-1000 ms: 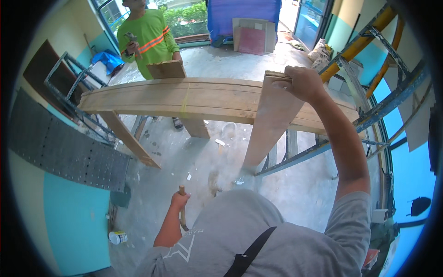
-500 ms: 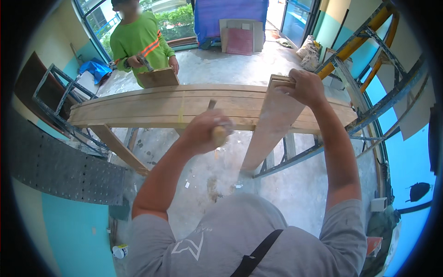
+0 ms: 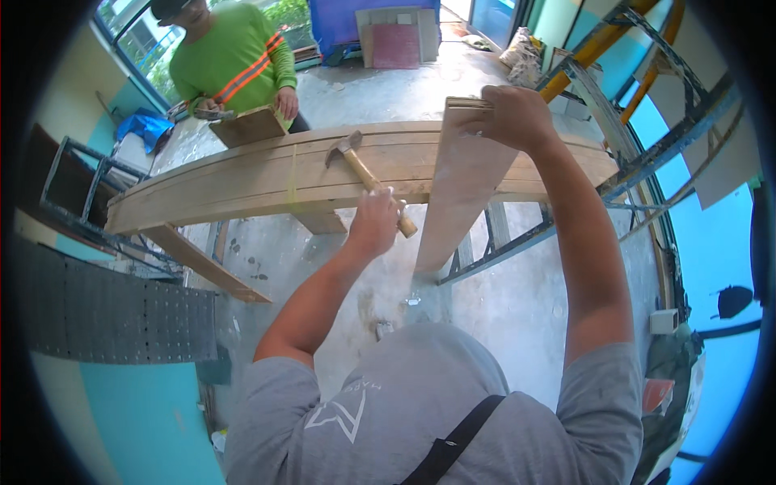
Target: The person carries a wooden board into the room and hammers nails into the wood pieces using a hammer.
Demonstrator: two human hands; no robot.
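A claw hammer (image 3: 361, 171) with a wooden handle is gripped in my left hand (image 3: 375, 221), its metal head pointing away from me over the long plank bench (image 3: 234, 175). My right hand (image 3: 517, 120) is closed round the upper end of a wide wooden board (image 3: 469, 182). That board stands steeply against the bench's near side, its top rising above the planks and its lower end reaching down toward the floor. At the top edge it looks layered, like several thin pieces together.
Across the bench, a co-worker in a green shirt (image 3: 234, 69) holds a tool beside a short board (image 3: 249, 127). A stepladder (image 3: 594, 97) leans in at the right. Bench legs (image 3: 206, 263) slant below. A dark perforated panel (image 3: 113, 303) is at the left.
My left hand has turned the hammer so its head shows clearly over the bench. The co-worker's tool hand has lowered to the left. My right hand still grips the board while the view shifts.
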